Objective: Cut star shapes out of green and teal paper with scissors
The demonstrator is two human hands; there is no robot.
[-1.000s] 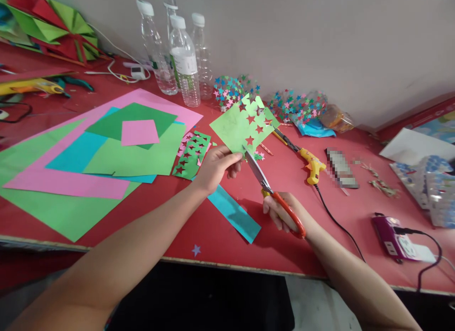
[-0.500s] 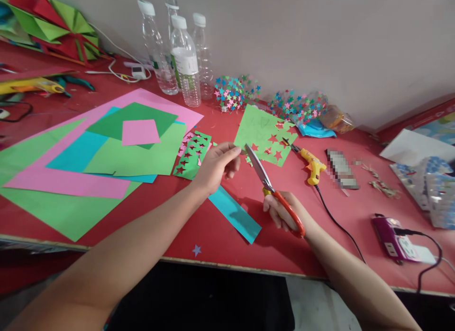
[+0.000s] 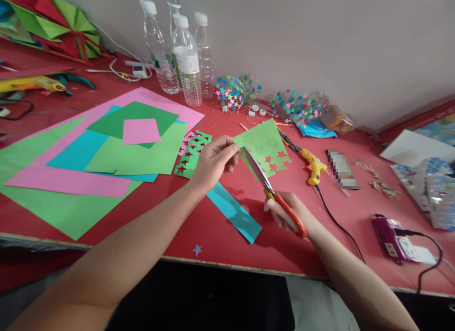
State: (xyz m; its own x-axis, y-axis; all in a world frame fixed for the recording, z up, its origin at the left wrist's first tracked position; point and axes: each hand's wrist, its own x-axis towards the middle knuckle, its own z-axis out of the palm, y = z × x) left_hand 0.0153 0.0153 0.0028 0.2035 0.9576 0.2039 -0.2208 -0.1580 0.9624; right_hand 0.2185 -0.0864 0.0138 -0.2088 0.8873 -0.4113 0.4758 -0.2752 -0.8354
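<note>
My left hand (image 3: 221, 161) pinches the left corner of a light green sheet of paper (image 3: 265, 139). The sheet has star-shaped holes along its near right side and faint pencil marks. My right hand (image 3: 280, 210) grips scissors (image 3: 259, 172) by their orange-red and yellow handles. Their blades point up and left, lying over the sheet's edge close to my left fingertips. Under my left wrist is a blue paper strip (image 3: 237, 216). Just left of that hand lies a darker green sheet with star holes (image 3: 192, 155), beside a pink piece with similar holes.
Stacked coloured paper (image 3: 142, 155) covers the left side. Several plastic bottles (image 3: 188, 70) and star-filled clear containers (image 3: 230, 93) stand by the wall. To the right are a yellow glue gun (image 3: 313, 167) with its cord, a blurred-out flat object (image 3: 343, 170) and a purple power adapter (image 3: 394, 238).
The light green sheet has turned and shifted toward me, uncovering small white items behind it. Its holed edge now lies nearer the scissors. Both hands stay almost in place.
</note>
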